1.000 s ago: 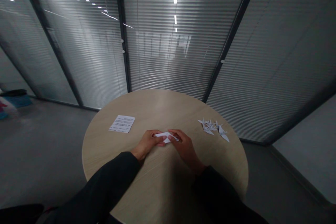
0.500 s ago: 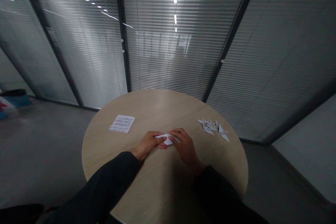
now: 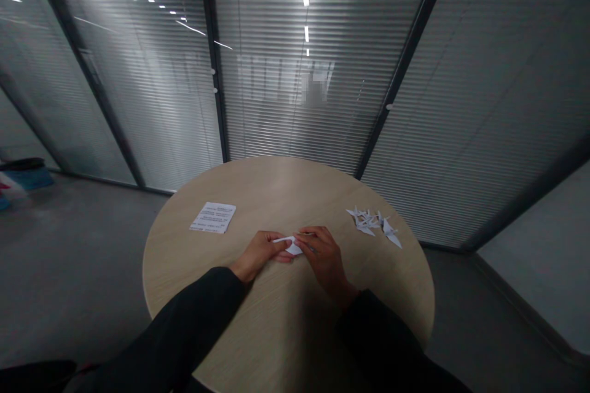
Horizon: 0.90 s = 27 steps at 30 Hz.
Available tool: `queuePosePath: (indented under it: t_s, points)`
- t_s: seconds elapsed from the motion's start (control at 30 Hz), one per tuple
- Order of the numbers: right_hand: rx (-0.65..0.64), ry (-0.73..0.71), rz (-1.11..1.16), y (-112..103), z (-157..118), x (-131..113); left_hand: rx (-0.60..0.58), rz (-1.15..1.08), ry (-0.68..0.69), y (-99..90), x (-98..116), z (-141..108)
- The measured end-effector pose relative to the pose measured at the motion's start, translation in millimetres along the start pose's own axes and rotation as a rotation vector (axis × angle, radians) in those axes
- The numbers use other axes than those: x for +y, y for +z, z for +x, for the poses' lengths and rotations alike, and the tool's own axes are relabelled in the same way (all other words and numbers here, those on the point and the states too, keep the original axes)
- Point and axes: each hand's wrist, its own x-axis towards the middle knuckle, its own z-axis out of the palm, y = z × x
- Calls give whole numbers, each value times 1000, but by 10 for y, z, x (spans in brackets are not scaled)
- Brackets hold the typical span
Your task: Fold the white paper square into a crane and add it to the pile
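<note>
Between my two hands, above the middle of the round table [image 3: 276, 181], is a small piece of folded white paper [image 3: 293, 248]. My left hand [image 3: 262, 252] grips its left side, thumb on top and fingers beneath. My right hand [image 3: 322, 255] pinches its right upper edge between thumb and fingertips. Parts of the paper are hidden behind the fingers. Off to the right lie several folded paper cranes [image 3: 366, 221] in a loose cluster, one of them [image 3: 391, 234] a little apart. On the left rests a stack of printed paper sheets [image 3: 213, 218].
Glass partitions with blinds [image 3: 295, 123] stand right behind the table's far edge. A blue bin with a black liner [image 3: 30, 173] is on the floor at far left. A pale wall [image 3: 544, 270] rises on the right.
My right thumb and fingers have drawn closer together at the paper's right edge, and less of the paper shows there. My left hand keeps its grip nearly unmoved.
</note>
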Motion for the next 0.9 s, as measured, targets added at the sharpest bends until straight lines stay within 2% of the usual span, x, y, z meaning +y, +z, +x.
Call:
queuePosePath:
  t_s: [0.33,0.7,0.9]
  points:
    - [34,-120,-83,19,-15,39,58,55,-7,-6,-38,43]
    - [-39,-210,-162,-21,21,-3,-108,31,6,-31,-28,4]
    - [-46,-257,-160,-27,35,-13,-124,13,-3,-20,9,-23]
